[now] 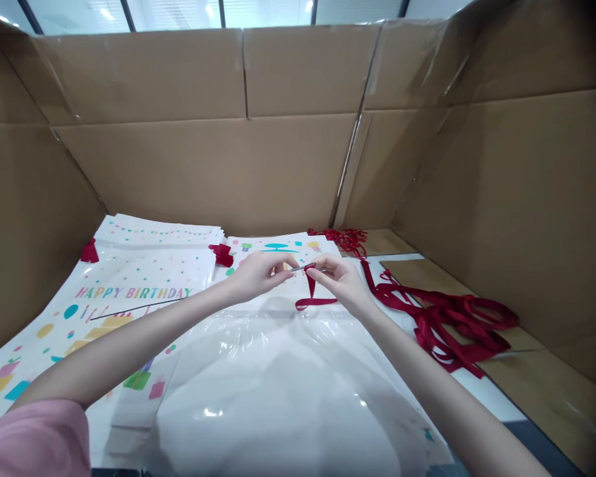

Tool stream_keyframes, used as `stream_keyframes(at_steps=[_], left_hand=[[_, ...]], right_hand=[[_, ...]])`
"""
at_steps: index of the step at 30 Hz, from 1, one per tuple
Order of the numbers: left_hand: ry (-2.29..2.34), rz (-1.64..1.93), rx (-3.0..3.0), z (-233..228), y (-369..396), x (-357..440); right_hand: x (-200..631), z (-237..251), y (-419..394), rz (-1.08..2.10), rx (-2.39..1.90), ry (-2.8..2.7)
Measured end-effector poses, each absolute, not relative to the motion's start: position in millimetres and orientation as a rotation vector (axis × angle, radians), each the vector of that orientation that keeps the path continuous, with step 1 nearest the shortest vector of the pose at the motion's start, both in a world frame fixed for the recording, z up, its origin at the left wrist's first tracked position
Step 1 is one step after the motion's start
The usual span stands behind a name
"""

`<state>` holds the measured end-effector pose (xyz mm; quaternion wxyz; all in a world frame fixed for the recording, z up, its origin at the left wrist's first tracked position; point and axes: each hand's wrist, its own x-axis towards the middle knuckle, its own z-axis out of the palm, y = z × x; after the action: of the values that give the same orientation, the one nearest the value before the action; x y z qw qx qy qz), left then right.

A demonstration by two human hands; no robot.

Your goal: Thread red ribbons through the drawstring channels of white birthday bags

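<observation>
In the middle of the head view, my left hand (pixel 264 273) pinches one end of a thin, grey metal-looking piece (pixel 300 267) whose kind I cannot make out. My right hand (pixel 342 281) is closed at its other end, thumb and fingers gripping a short dark red ribbon (pixel 312 303). The ribbon hangs down in a loop, its tail trailing to the right. Both hands are just above a clear plastic sheet or bag (pixel 258 371) that covers a white printed sheet (pixel 298 245). The fingertips nearly meet around the piece.
Birthday-printed white bags or sheets (pixel 144 265) are stacked on the left, with red ribbon bows (pixel 222 255) at their edges. To the right lie a loose pile of red ribbon (pixel 457 324) and a bundle of red cords (pixel 350 240). Tall cardboard walls (pixel 203 165) surround the work area.
</observation>
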<state>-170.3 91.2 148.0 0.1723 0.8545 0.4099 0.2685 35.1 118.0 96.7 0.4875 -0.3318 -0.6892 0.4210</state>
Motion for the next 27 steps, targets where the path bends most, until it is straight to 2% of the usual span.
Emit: stream_keyframes(at_steps=[16,27], left_hand=[[1.196,0.705,2.401,153,93,-168],[1.188,0.811,2.37,151,92,-172]], right_hand=[[18,88,113,0.898,-0.832,-1.816],[11,90,103,0.713,-0.808,-1.793]])
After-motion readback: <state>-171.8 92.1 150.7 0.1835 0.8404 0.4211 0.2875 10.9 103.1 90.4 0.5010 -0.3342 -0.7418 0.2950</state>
